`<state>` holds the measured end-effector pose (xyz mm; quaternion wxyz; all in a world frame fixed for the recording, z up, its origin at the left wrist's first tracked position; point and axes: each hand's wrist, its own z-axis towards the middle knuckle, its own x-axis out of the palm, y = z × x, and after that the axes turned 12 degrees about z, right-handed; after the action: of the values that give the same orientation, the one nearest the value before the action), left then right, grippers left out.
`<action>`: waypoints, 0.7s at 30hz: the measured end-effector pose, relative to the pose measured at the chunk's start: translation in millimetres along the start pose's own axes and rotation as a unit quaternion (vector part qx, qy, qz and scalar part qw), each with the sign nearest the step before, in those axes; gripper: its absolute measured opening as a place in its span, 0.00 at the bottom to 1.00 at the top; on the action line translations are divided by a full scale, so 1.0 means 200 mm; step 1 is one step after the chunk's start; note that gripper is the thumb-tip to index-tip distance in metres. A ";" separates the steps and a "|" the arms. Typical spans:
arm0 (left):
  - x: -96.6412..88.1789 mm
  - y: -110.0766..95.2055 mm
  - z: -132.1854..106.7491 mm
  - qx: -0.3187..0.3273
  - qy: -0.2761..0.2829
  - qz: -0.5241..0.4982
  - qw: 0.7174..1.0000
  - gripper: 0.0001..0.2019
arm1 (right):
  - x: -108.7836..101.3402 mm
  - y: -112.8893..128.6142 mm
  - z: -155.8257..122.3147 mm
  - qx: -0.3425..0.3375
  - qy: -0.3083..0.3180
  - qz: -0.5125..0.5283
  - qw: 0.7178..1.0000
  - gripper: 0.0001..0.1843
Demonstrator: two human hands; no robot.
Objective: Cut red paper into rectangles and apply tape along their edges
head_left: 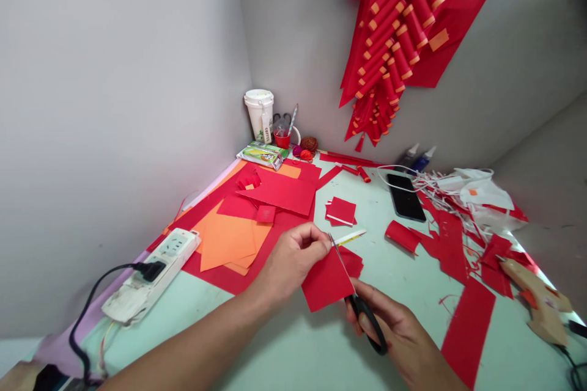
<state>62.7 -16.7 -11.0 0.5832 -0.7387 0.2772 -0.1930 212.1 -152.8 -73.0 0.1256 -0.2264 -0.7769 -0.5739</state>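
My left hand (291,259) pinches the top edge of a small red paper square (326,284), held just above the pale green table (413,269). My right hand (403,333) grips black-handled scissors (362,311); the blades run up along the right edge of the red square toward my left fingers. A thin white and yellow paper strip (351,237) lies just past the blade tips.
Red and orange paper sheets (238,226) cover the left of the table beside a white power strip (147,272). A black phone (406,197), small red squares (342,211), red scraps (458,244) and a glue gun (539,299) lie on the right. Red paper firecrackers (394,30) hang on the wall.
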 end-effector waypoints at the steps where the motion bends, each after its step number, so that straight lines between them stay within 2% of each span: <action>1: 0.00 0.00 0.00 -0.001 0.000 0.000 1.000 0.09 | 0.00 0.00 0.00 -0.001 0.002 -0.001 1.000 0.25; 14: 0.01 0.02 0.01 0.014 0.003 0.014 1.000 0.08 | -0.02 0.02 -0.03 0.015 0.008 -0.042 0.999 0.30; 21: 0.02 -0.01 -0.01 0.008 0.003 0.019 1.000 0.09 | -0.03 -0.01 -0.01 0.019 -0.004 -0.009 1.000 0.29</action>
<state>65.7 -20.0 -9.5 0.5923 -0.7279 0.2911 -0.1863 216.0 -155.6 -75.7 0.1212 -0.2193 -0.7905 -0.5588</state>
